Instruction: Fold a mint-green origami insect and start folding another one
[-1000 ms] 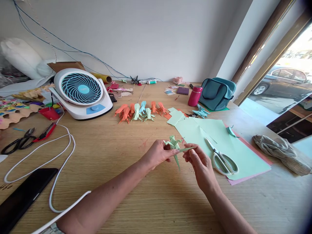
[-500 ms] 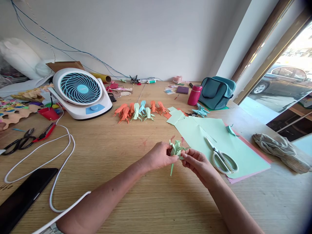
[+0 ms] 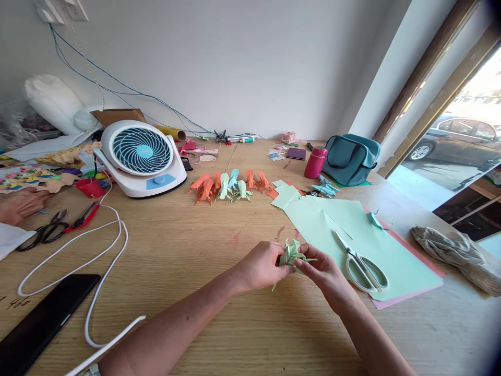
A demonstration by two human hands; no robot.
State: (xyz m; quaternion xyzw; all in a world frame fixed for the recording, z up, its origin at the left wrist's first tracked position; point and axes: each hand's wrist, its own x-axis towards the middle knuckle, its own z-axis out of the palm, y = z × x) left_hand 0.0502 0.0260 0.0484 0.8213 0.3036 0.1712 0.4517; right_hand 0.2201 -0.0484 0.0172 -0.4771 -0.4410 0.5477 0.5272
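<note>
Left hand: the left hand is pinching the pale green folded paper figure from its left side, fingers curled around it.
Right hand: the right hand is pinching the same figure from the right, fingertips meeting the left hand's.
Figure: it is being held just above the bare wooden table, near its front middle.
Just right: white-handled scissors are lying on a light green paper sheet.
Behind: a row of orange, green and blue folded paper figures is standing well apart from the hands.
Far left: another person's hand is resting beside black scissors.
Left front: a white cable is looping past a black phone.

Handwritten digits, seemingly "460", stand on the wooden table at its left edge.
</note>
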